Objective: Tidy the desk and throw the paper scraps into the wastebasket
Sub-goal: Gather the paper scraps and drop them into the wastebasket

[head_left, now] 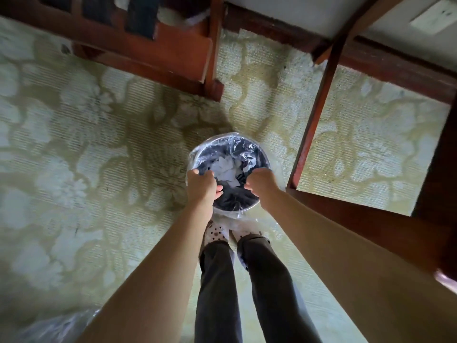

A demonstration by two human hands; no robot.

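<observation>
The carpet (74, 144) is carrying the basket (230, 138) just ahead of the person's shoes, and a clear liner (197, 154) is folding over the basket's rim. The left grip (201, 184) and right grip (259, 183) are hanging over the near rim with fingers curled, though whether they are clamped on anything cannot be told, and white scraps (228, 169) are lying inside. The person is probably emptying both grips, so they are best uncurling fully over the opening.
</observation>
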